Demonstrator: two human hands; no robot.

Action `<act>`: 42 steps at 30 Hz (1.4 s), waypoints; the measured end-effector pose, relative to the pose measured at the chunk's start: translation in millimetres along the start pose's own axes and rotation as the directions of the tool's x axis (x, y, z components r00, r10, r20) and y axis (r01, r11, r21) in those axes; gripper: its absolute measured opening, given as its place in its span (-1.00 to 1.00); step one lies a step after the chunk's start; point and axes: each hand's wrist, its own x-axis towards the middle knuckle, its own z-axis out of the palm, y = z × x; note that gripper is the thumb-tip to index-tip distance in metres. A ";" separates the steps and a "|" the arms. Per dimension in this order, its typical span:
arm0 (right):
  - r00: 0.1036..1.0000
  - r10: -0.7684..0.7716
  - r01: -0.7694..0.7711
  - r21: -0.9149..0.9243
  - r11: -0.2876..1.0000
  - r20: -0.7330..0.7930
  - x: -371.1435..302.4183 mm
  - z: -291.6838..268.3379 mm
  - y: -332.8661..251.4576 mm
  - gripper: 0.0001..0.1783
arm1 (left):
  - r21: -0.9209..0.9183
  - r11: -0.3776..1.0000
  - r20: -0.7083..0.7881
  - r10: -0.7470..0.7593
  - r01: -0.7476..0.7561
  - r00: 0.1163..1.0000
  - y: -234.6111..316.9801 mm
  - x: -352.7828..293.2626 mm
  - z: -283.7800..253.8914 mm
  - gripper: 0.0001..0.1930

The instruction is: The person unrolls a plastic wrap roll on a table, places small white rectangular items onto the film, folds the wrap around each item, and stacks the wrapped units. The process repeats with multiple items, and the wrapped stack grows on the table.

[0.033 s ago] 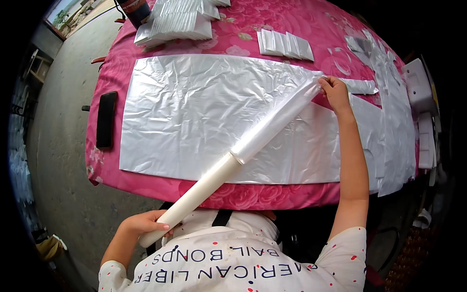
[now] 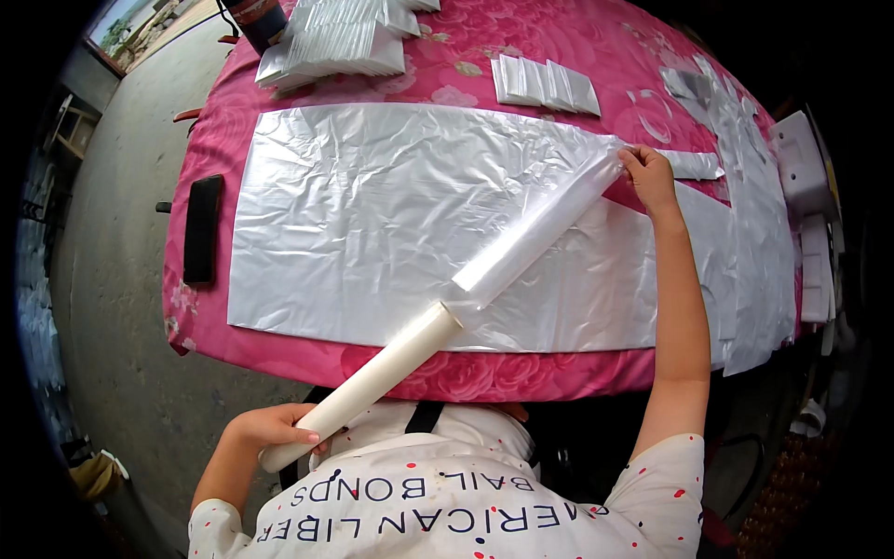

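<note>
My left hand (image 2: pixel 279 429) is closed round the lower end of a long off-white tube (image 2: pixel 382 368), close to my body. The tube slants up over the table's near edge. My right hand (image 2: pixel 647 175) pinches the far end of a narrow length of clear plastic film (image 2: pixel 540 228). This film slants down toward the tube, and a small gap parts its near end from the tube's mouth. Under both lies a wide, wrinkled stack of silvery-clear plastic sheets (image 2: pixel 326 205). More plastic sheeting (image 2: pixel 754 242) spreads along the table's right side.
A pink flowered cloth (image 2: pixel 447 373) covers the table. A black phone (image 2: pixel 202 230) lies at its left edge. Folded plastic packets (image 2: pixel 340 47) are piled at the far left beside a dark container (image 2: pixel 258 23). A smaller row of packets (image 2: pixel 545 86) lies farther right. White plastic boxes (image 2: pixel 803 163) stand at the right edge.
The narrow film and the tube's mouth, together before, are now apart. My right hand has moved slightly up and right with the film; the tube has slid a little back toward me.
</note>
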 end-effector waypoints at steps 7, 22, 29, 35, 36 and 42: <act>0.975 -0.040 0.033 0.034 0.999 0.216 -10.4 40.7 -28.3 -0.85 | 0.889 0.452 -0.048 0.258 -0.076 0.965 109.0 16.3 26.8 -0.49; 0.868 0.049 -0.052 -0.008 0.999 0.495 4.7 100.0 -55.7 -0.80 | 0.783 -0.555 0.579 0.485 -0.281 0.655 109.8 130.9 54.5 -0.24; 0.974 -0.062 0.059 0.017 0.998 0.219 -37.1 98.2 -73.6 -0.58 | 0.794 -0.582 0.521 0.504 -0.175 0.689 87.3 136.4 65.9 -0.28; 0.753 -0.434 0.586 -0.204 0.784 0.495 -178.4 104.6 -86.0 -0.50 | 0.810 -0.576 0.482 0.549 -0.109 0.683 70.8 142.1 78.3 -0.29; 0.764 -0.427 0.600 -0.289 0.746 0.484 -186.6 103.7 -82.6 -0.49 | 0.809 -0.578 0.482 0.549 -0.106 0.683 70.8 141.6 78.7 -0.29; 0.887 -0.436 0.431 -0.612 0.663 0.152 -149.9 50.3 -39.9 -0.40 | 0.794 -0.591 0.516 0.533 -0.140 0.671 71.5 140.1 78.6 -0.29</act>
